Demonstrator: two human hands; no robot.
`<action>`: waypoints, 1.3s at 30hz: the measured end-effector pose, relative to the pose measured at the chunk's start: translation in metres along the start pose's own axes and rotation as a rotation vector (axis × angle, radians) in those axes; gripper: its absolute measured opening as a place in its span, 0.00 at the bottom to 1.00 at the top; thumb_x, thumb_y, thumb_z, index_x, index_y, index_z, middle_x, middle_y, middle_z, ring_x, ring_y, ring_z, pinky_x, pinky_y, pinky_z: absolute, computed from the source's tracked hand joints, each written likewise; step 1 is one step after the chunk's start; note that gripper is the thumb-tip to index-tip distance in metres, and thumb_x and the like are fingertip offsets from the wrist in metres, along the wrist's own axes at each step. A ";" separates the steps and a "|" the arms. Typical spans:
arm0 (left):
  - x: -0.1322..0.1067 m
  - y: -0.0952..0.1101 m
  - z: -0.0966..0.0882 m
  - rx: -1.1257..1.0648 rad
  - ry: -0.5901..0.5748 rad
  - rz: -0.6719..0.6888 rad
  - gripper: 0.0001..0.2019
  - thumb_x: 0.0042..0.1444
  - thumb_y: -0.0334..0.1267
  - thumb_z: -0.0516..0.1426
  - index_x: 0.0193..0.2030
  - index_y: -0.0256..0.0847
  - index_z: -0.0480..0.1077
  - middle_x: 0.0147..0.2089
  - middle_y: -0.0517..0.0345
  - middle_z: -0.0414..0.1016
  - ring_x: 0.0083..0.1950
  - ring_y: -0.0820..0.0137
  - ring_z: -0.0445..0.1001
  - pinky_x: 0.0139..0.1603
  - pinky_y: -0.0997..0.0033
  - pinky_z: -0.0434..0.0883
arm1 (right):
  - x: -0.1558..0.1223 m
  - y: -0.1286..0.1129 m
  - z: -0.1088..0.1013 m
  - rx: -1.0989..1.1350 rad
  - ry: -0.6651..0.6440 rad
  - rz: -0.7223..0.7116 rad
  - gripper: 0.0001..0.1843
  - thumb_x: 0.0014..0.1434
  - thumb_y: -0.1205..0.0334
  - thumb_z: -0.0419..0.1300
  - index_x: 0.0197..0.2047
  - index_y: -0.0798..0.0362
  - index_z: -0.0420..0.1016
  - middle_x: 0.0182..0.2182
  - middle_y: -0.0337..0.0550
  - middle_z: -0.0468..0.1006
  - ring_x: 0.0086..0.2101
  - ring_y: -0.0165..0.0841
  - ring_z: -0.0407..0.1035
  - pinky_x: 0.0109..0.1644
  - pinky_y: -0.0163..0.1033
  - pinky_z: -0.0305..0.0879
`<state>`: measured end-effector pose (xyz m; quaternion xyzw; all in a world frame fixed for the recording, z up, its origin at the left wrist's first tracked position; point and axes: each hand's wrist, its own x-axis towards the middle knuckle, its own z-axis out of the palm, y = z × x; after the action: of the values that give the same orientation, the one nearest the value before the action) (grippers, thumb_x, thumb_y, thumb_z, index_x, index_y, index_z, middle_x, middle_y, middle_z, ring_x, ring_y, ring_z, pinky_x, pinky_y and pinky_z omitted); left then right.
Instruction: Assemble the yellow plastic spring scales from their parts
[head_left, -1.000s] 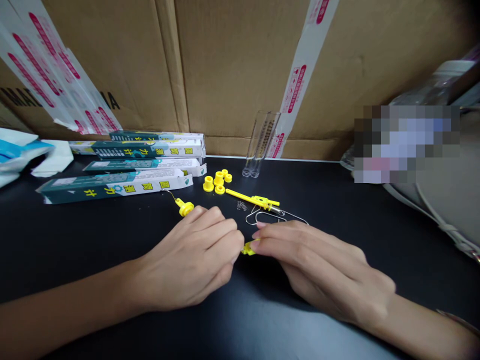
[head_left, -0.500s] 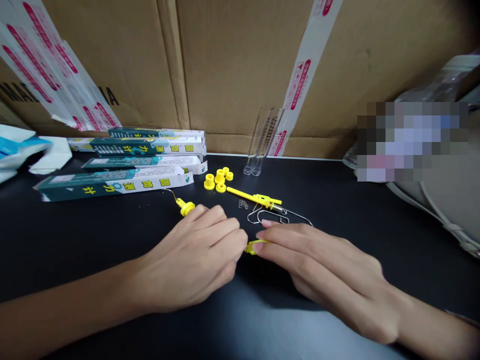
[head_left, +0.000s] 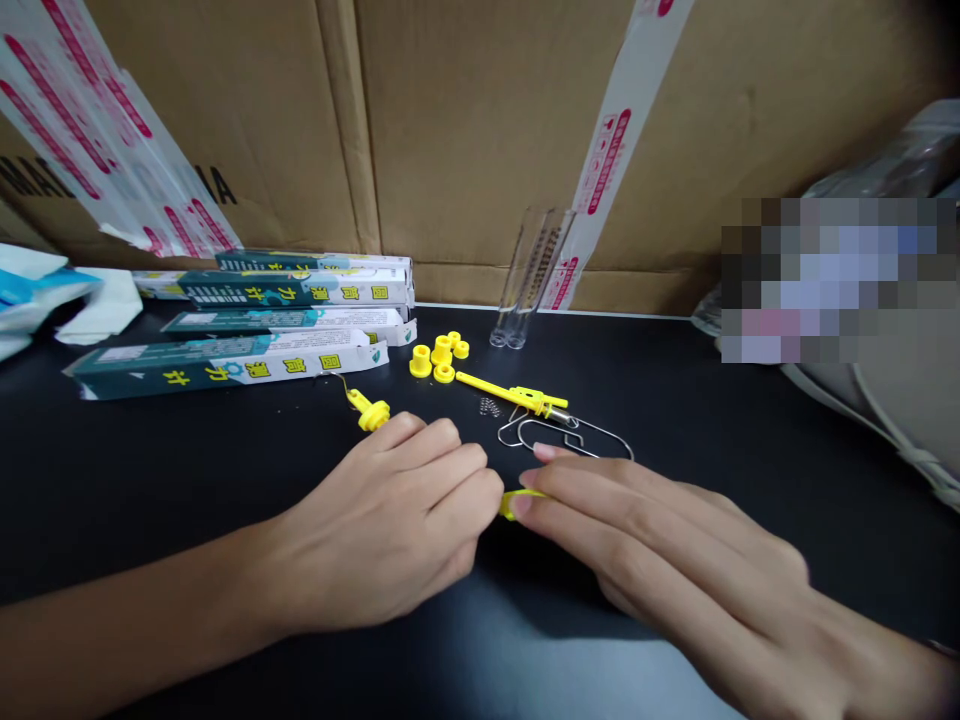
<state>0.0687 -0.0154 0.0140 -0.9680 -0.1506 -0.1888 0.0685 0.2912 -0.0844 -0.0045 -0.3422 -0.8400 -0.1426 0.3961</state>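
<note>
Both my hands meet over a small yellow plastic part [head_left: 513, 502] low on the black table [head_left: 750, 440]. My left hand [head_left: 390, 525] is curled, its fingertips closed at the part's left end. My right hand [head_left: 660, 545] pinches the part's right end with fingers pressed together. Most of the part is hidden between the fingertips. Just beyond my hands lie a yellow rod with a clip [head_left: 514, 394], bent wire loops [head_left: 566, 437], a tiny spring [head_left: 489, 406] and a yellow cap on a wire hook [head_left: 369, 410].
Several small yellow caps [head_left: 437, 358] sit behind the rod. Long teal-and-white boxes [head_left: 247, 320] are stacked at the back left. Clear tubes [head_left: 525, 290] lean on taped cardboard cartons [head_left: 465, 130] along the back. A grey bag [head_left: 885, 390] lies at the right.
My right hand has slid slightly right and towards me while both hands keep pinching the yellow part. The view has shifted a little.
</note>
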 end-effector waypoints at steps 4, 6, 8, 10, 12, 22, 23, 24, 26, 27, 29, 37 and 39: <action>0.001 0.000 0.001 0.015 0.013 -0.005 0.13 0.61 0.25 0.47 0.28 0.39 0.65 0.28 0.59 0.62 0.31 0.65 0.56 0.31 0.62 0.54 | 0.009 0.002 -0.006 0.040 -0.190 0.022 0.15 0.68 0.71 0.53 0.51 0.51 0.79 0.46 0.45 0.84 0.47 0.37 0.79 0.52 0.36 0.77; 0.001 0.000 0.001 0.003 0.020 -0.011 0.13 0.61 0.26 0.46 0.29 0.38 0.66 0.28 0.58 0.62 0.31 0.65 0.56 0.31 0.61 0.54 | 0.014 0.000 -0.005 0.085 -0.165 0.095 0.15 0.65 0.76 0.55 0.49 0.55 0.78 0.43 0.45 0.84 0.43 0.34 0.80 0.53 0.33 0.76; 0.002 0.000 0.000 -0.022 0.027 -0.016 0.13 0.61 0.27 0.46 0.29 0.37 0.67 0.28 0.58 0.63 0.31 0.65 0.56 0.31 0.61 0.54 | 0.019 -0.005 -0.003 0.190 -0.118 0.218 0.13 0.63 0.78 0.58 0.44 0.54 0.77 0.39 0.41 0.84 0.39 0.30 0.80 0.50 0.29 0.75; 0.002 0.000 0.000 -0.051 0.030 -0.017 0.13 0.61 0.27 0.45 0.29 0.37 0.67 0.28 0.57 0.63 0.31 0.65 0.56 0.31 0.61 0.54 | 0.023 -0.010 -0.001 0.303 -0.105 0.354 0.12 0.62 0.78 0.59 0.40 0.52 0.77 0.35 0.37 0.84 0.35 0.26 0.79 0.45 0.26 0.75; 0.001 0.000 -0.001 -0.067 0.030 -0.020 0.13 0.60 0.28 0.45 0.29 0.37 0.67 0.28 0.56 0.63 0.32 0.64 0.56 0.31 0.61 0.54 | 0.027 -0.014 0.001 0.384 -0.112 0.459 0.11 0.61 0.77 0.61 0.39 0.51 0.77 0.34 0.33 0.83 0.32 0.24 0.78 0.41 0.24 0.74; -0.001 0.001 0.001 -0.119 0.058 -0.073 0.13 0.68 0.37 0.47 0.38 0.34 0.69 0.34 0.53 0.69 0.35 0.62 0.60 0.35 0.61 0.60 | 0.034 -0.019 0.002 0.916 -0.167 1.045 0.06 0.58 0.60 0.69 0.39 0.48 0.78 0.29 0.34 0.82 0.26 0.25 0.77 0.31 0.24 0.75; -0.001 0.001 0.001 -0.128 0.063 -0.088 0.13 0.70 0.37 0.46 0.40 0.33 0.68 0.36 0.52 0.70 0.36 0.62 0.61 0.36 0.61 0.61 | 0.035 -0.019 0.003 0.965 -0.157 1.080 0.07 0.58 0.60 0.70 0.39 0.49 0.77 0.28 0.34 0.82 0.26 0.25 0.76 0.31 0.24 0.75; -0.001 0.001 0.002 -0.135 0.065 -0.101 0.14 0.71 0.37 0.45 0.42 0.33 0.68 0.37 0.52 0.71 0.37 0.62 0.62 0.37 0.61 0.62 | 0.036 -0.018 0.004 1.007 -0.145 1.107 0.07 0.57 0.59 0.70 0.38 0.49 0.77 0.28 0.34 0.82 0.25 0.25 0.76 0.30 0.24 0.74; -0.002 0.000 0.003 -0.142 0.062 -0.118 0.15 0.73 0.36 0.42 0.43 0.33 0.67 0.37 0.51 0.71 0.37 0.62 0.62 0.38 0.62 0.62 | 0.038 -0.017 0.006 1.071 -0.128 1.134 0.08 0.58 0.58 0.69 0.39 0.49 0.77 0.26 0.34 0.81 0.23 0.24 0.74 0.28 0.25 0.74; -0.002 0.000 0.004 -0.144 0.058 -0.116 0.16 0.73 0.35 0.41 0.41 0.34 0.67 0.36 0.52 0.71 0.37 0.63 0.62 0.38 0.62 0.62 | 0.037 -0.017 0.006 1.088 -0.122 1.131 0.08 0.59 0.57 0.69 0.39 0.49 0.76 0.26 0.34 0.80 0.22 0.24 0.73 0.27 0.25 0.74; -0.003 -0.001 0.005 -0.141 0.055 -0.097 0.18 0.73 0.34 0.39 0.37 0.36 0.66 0.34 0.53 0.70 0.35 0.64 0.60 0.36 0.63 0.62 | 0.035 -0.015 0.006 1.041 -0.115 1.081 0.06 0.60 0.57 0.67 0.37 0.49 0.77 0.25 0.33 0.79 0.19 0.23 0.72 0.25 0.26 0.73; -0.006 0.000 0.001 -0.166 0.071 -0.104 0.21 0.74 0.34 0.36 0.32 0.39 0.62 0.30 0.58 0.67 0.32 0.68 0.60 0.32 0.68 0.61 | 0.025 -0.014 0.003 0.408 -0.017 0.347 0.11 0.60 0.77 0.64 0.41 0.51 0.78 0.38 0.39 0.85 0.35 0.31 0.81 0.43 0.31 0.79; -0.006 -0.001 0.000 -0.186 0.082 -0.120 0.21 0.75 0.35 0.36 0.32 0.39 0.62 0.30 0.58 0.67 0.32 0.69 0.61 0.32 0.68 0.62 | 0.022 -0.015 0.004 0.377 -0.059 0.319 0.13 0.60 0.78 0.64 0.45 0.52 0.76 0.40 0.40 0.85 0.37 0.31 0.81 0.46 0.32 0.79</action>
<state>0.0634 -0.0159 0.0119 -0.9508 -0.1873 -0.2453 -0.0271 0.2687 -0.0831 0.0105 -0.3945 -0.7982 0.0911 0.4460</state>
